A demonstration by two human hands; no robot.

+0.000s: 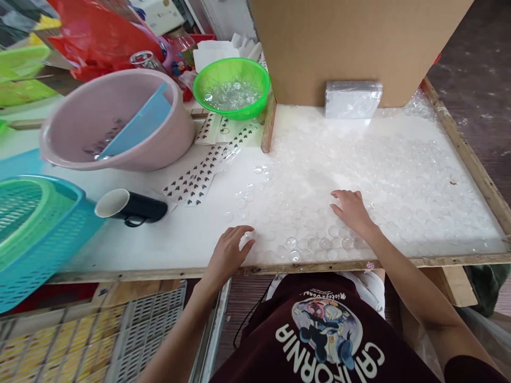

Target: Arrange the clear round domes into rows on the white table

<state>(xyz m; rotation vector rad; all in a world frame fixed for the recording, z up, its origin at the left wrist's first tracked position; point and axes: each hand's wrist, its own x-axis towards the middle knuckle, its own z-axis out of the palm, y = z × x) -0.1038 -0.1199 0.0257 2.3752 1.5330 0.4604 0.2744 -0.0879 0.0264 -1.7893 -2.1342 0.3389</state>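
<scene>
Many small clear glass domes lie spread over a white wood-framed table. My right hand rests palm down on the domes near the table's front, fingers stretched flat. My left hand sits at the near edge of the spread, fingers curled lightly over a few domes; whether it grips one I cannot make out.
A green bowl of domes, a pink basin with a blue scoop, a black mug on its side, printed sticker sheets, a teal basket, a cardboard box and a wrapped white pack.
</scene>
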